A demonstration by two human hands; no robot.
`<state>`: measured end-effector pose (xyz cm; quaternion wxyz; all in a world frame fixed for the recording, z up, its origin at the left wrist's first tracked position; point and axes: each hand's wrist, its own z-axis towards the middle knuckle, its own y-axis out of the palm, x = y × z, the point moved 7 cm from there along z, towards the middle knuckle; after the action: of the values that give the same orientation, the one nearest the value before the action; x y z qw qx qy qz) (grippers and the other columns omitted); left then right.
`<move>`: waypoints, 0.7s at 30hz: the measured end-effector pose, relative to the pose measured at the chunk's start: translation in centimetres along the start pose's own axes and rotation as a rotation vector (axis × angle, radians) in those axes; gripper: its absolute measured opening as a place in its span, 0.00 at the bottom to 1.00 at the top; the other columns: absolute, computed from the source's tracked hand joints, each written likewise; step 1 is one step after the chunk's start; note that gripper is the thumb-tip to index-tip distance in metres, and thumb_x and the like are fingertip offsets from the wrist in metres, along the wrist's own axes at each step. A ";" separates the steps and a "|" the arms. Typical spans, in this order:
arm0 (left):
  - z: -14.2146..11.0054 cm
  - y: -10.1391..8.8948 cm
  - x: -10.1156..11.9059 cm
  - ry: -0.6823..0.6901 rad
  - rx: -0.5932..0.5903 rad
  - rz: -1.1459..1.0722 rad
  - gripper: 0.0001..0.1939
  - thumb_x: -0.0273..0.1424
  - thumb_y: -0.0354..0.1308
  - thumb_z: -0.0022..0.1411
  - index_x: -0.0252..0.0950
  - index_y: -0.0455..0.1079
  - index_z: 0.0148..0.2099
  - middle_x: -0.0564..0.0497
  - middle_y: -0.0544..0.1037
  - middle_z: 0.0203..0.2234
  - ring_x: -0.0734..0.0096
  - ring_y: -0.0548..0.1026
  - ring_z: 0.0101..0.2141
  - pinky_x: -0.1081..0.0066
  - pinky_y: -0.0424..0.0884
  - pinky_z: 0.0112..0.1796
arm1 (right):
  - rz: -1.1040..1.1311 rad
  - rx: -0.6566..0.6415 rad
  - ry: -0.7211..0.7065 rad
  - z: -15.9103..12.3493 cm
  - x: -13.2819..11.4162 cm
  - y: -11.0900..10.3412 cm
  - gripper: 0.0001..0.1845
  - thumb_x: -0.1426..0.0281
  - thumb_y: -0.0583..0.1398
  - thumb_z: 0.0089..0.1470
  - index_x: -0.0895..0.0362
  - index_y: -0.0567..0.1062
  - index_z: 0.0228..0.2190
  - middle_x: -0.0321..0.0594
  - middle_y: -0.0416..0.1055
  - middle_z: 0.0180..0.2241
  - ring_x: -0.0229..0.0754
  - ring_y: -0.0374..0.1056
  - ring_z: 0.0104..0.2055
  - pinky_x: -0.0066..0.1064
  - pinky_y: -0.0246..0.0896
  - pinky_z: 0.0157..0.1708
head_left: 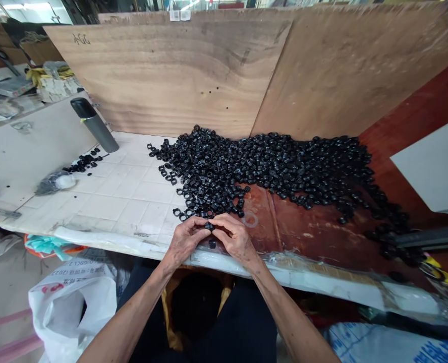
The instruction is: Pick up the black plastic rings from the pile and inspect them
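Between my two hands is a small black ring-shaped plastic part [209, 226], pinched by the fingertips just above the table's front edge. My left hand [186, 239] grips it from the left, thumb and forefinger closed. From the other side, my right hand [232, 237] pinches the same part. Another small black piece [212, 244] sits right below my fingers, near the edge. Just beyond my hands spreads a big heap of black ring-shaped parts [216, 171], reaching back to the wooden board and off to the right.
A grey bottle [100, 132] with a black lid stands at the back left, beside small black pieces [85, 162] and a plastic bag [52, 182]. Plywood boards [178, 75] wall the back. Below the edge, an open sack [169, 307] sits between my legs. White sacks [72, 302] lie left.
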<state>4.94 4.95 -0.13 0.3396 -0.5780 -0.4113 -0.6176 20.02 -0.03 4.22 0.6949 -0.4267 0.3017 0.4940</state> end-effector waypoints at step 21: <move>-0.3 0.1 1.8 0.346 -0.008 0.232 0.06 0.32 0.69 0.60 0.38 0.77 0.40 0.47 0.78 0.41 0.65 0.77 0.45 0.63 0.74 0.50 | -0.226 0.036 0.114 -0.2 1.2 0.4 0.14 0.64 0.61 0.63 0.56 0.75 0.26 0.36 0.69 0.23 0.38 0.64 0.24 0.29 0.59 0.27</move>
<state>4.68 4.76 1.66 0.4719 -0.5081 -0.2749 -0.6661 20.03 0.42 3.00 0.7353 -0.4730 0.2995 0.3821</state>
